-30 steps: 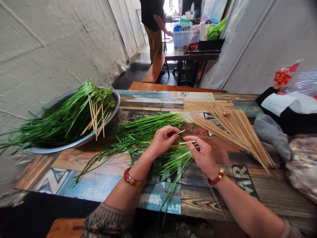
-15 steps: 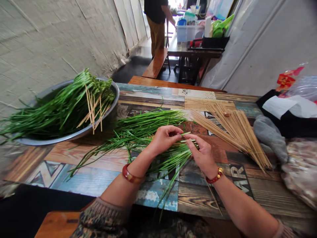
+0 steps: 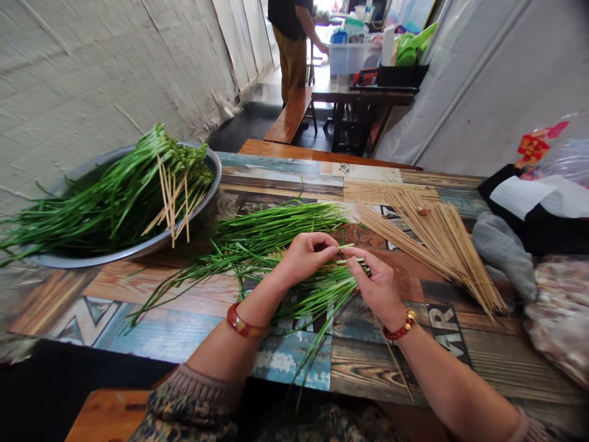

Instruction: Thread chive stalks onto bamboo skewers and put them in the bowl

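Observation:
Over the middle of the table, my left hand (image 3: 309, 258) is closed, thumb and fingers pinched at the pale end of a chive stalk. Close beside it my right hand (image 3: 378, 283) is closed around white chive ends and a bamboo skewer (image 3: 394, 357), whose lower part slants out below the palm toward the table edge. Green chive leaves (image 3: 317, 307) hang from between the hands onto the table. The skewer's tip is hidden by fingers and stalks. Just beyond my hands lies a loose pile of chives (image 3: 280, 224).
A metal basin (image 3: 218, 178) at left holds chive bundles (image 3: 124, 196) with skewers (image 3: 172, 202) through them. Bamboo skewers (image 3: 442, 245) lie fanned at right, near a grey cloth-like bundle (image 3: 501, 252) and a plastic bag (image 3: 559, 313). A person (image 3: 292, 55) stands behind by another table (image 3: 359, 97).
My hands keep nearly the same pinch, fingertips slightly closer together. The view has shifted very slightly. In the background, the person's arm has moved a little toward the plastic box.

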A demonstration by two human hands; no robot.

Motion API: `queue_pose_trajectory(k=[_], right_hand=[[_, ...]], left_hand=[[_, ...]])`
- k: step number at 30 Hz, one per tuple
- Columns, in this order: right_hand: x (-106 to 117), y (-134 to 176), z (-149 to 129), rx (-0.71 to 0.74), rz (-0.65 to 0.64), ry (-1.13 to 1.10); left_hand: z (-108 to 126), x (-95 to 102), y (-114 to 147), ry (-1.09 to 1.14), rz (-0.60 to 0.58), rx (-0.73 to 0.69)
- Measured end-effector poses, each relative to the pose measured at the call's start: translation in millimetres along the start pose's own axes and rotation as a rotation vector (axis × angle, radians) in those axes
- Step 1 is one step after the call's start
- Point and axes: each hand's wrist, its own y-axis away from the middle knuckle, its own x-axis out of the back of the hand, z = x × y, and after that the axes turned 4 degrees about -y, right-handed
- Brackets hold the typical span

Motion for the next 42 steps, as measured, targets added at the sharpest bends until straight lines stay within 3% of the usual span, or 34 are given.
queue_pose_trajectory(k=[29,42], right_hand=[[0.7,-0.4,0.5,0.106,0.022,0.041],[-1.9,-0.4,4.6,0.081,0.047,0.057]], left_hand=[[2.2,0.7,1.8,0.052,-0.057,0.024],[-0.2,-1.2,2.2,-0.074,-0.112,-0.154]])
